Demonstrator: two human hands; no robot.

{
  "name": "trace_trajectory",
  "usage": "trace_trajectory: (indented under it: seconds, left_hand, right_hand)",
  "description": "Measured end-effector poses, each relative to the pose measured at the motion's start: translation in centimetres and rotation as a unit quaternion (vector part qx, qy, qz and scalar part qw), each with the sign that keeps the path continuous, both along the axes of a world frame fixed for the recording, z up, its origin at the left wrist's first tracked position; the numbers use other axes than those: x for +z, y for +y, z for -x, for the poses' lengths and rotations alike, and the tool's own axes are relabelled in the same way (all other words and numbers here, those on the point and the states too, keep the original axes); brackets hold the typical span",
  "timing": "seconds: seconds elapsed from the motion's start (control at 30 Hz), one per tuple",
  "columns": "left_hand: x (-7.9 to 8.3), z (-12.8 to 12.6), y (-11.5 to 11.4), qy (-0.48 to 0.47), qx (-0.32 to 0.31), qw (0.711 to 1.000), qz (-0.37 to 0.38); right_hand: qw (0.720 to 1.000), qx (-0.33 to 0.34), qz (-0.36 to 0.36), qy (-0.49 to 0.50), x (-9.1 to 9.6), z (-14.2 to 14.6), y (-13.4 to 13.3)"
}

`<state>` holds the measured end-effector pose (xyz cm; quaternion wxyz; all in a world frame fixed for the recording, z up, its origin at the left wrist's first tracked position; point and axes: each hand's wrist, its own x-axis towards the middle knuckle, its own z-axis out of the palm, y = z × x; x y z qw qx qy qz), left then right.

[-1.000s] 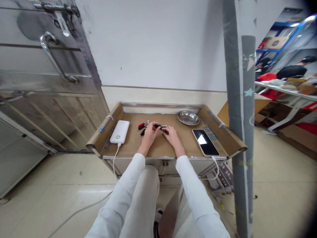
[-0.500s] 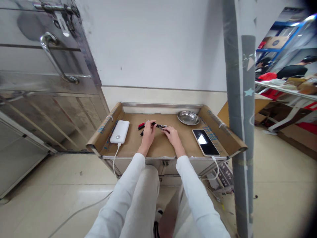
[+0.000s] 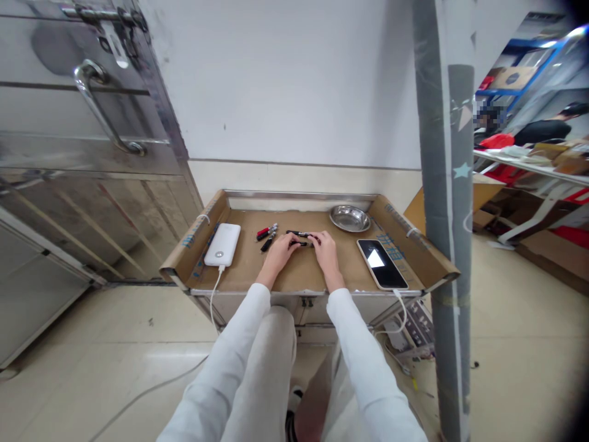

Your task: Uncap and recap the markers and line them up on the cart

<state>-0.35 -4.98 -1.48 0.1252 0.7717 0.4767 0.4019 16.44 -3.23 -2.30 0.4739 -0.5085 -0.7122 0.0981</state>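
Both my hands rest on a cardboard-lined cart top (image 3: 239, 270). My left hand (image 3: 281, 250) and my right hand (image 3: 324, 249) have their fingers curled round the two ends of a black pen (image 3: 301, 244) lying between them. Another black pen (image 3: 298, 233) lies just beyond it. To the left of my left hand lie a red pen (image 3: 264, 231) and a black one (image 3: 267, 243), untouched.
A white power bank (image 3: 223, 244) with a cable lies at the left. A phone (image 3: 381, 264) with a lit screen lies at the right, a steel bowl (image 3: 350, 218) at the back right. A grey pillar (image 3: 444, 202) stands to the right, a steel door (image 3: 87, 123) to the left.
My left hand has drawn back from the pens at the left and moved right. My right hand moved slightly up, and both now meet on the black pen.
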Motion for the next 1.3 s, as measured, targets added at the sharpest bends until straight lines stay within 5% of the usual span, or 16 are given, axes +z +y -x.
trace_trajectory:
  seconds: [0.4, 0.57, 1.3]
  left_hand:
    - [-1.2, -0.1, 0.9, 0.048, 0.092, 0.994, -0.033]
    - [-0.9, -0.3, 0.5, 0.055, 0.067, 0.994, -0.06]
    - [-0.1, -0.6, 0.7, 0.139, 0.089, 0.985, -0.04]
  right_hand:
    - [0.995, 0.074, 0.002, -0.062, -0.6, 0.3, 0.4]
    - [0.991, 0.111, -0.003, -0.077, -1.2, 0.4, 0.9]
    - [0.981, -0.041, 0.006, -0.188, 0.6, 0.6, -1.0]
